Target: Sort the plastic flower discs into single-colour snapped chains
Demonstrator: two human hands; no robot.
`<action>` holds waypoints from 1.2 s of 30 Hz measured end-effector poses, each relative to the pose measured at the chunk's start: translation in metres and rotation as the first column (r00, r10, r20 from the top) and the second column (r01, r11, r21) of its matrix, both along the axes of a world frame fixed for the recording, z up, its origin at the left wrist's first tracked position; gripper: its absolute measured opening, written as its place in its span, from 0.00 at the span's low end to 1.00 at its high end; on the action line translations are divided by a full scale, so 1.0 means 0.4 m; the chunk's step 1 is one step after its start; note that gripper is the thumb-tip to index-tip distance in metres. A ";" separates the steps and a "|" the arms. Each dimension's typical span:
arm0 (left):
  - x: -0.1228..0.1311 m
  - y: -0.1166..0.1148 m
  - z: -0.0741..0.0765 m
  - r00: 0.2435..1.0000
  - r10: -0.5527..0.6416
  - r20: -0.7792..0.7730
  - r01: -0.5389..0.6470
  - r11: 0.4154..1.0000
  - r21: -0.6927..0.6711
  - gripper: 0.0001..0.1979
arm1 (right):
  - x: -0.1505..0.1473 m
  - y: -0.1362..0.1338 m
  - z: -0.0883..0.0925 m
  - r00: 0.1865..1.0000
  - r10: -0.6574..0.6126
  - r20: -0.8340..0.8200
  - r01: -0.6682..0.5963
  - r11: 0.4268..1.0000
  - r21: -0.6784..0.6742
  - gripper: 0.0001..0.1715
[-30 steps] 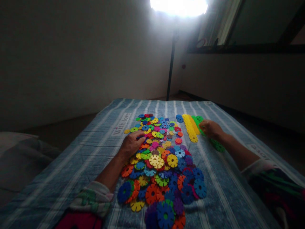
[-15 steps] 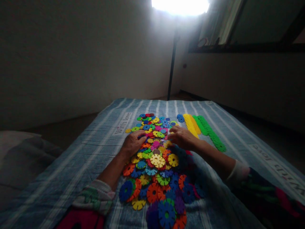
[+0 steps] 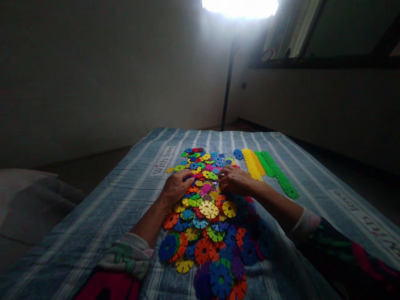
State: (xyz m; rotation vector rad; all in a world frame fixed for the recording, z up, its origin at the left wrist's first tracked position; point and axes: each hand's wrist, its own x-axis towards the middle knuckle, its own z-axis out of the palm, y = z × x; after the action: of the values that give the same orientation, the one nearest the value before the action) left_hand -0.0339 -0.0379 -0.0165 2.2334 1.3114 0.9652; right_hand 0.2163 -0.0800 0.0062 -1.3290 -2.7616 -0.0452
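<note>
discs (image 3: 205, 207) lie heaped between left hand (image 3: 176, 187) and right hand (image 3: 236, 181), both hands curled, whether pinching any i cannot tell.

Slotted discs (image 3: 206, 211), asst. cols., overlap approx. flat in long pile.

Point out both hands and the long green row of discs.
Left hand (image 3: 176, 186), head view: on the back of the hand.
Right hand (image 3: 237, 181), head view: on the back of the hand.
Long green row of discs (image 3: 278, 174), head view: about midway along its length.
</note>
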 end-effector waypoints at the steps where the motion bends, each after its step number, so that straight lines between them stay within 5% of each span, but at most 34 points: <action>1: 0.000 -0.001 0.001 1.000 0.000 0.003 0.000 1.000 0.004 0.13 | -0.001 -0.002 0.000 1.000 0.008 -0.009 -0.008 1.000 -0.008 0.09; 11: -0.004 0.011 -0.011 1.000 0.004 0.005 -0.004 0.999 0.033 0.13 | 0.007 -0.014 0.006 0.964 -0.056 -0.261 0.058 0.998 -0.001 0.07; 17: -0.005 0.020 -0.021 1.000 0.021 0.000 -0.021 1.000 0.019 0.14 | 0.137 0.012 0.038 0.850 -0.192 -0.491 0.206 0.978 -0.024 0.09; 24: -0.006 0.019 -0.018 1.000 0.019 -0.012 -0.019 1.000 0.021 0.14 | 0.323 0.014 0.061 0.812 -0.550 -0.194 0.551 0.833 -0.055 0.10; 36: 0.000 0.000 0.001 0.999 0.011 -0.031 -0.011 1.000 0.001 0.13 | 0.354 0.012 -0.010 0.763 -0.634 -0.130 0.625 0.774 -0.102 0.10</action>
State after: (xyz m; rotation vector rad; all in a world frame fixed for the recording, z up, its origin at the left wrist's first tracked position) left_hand -0.0337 -0.0380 -0.0161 2.2525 1.3386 0.9389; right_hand 0.3579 -0.0754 0.0020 -2.1128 -2.0719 0.0917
